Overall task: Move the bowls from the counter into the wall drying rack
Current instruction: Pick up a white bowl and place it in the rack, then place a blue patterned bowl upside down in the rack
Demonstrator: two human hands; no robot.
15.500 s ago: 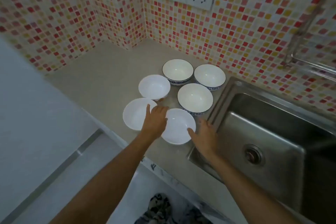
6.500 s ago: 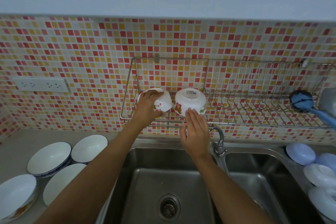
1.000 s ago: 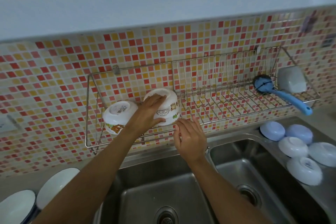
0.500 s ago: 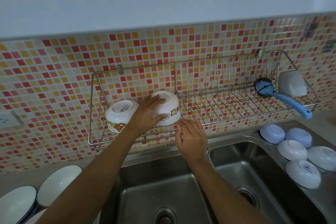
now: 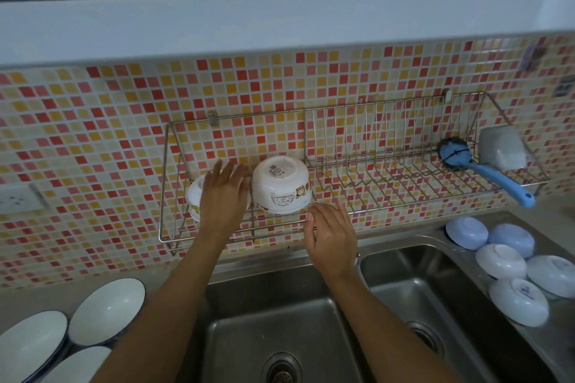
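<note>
Bowls [image 5: 281, 185] upturned in wall rack [image 5: 404, 196], left hand [image 5: 222, 196] and right hand [image 5: 331, 235] open-gripped.

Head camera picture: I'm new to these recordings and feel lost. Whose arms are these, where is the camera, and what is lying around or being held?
The camera sits on a person's head and looks forward and down, so the two bare arms are that person's own. The left hand rests open on an overturned white bowl in the wire wall drying rack. Beside it stands a second overturned white bowl with a cartoon bear print. The right hand is open at the rack's front rail and holds nothing. Farther right in the rack lie a blue brush and a pale tub. Below is a steel double sink. White blue-rimmed bowls wait on the counter at left; pale overturned bowls sit at right.
</note>
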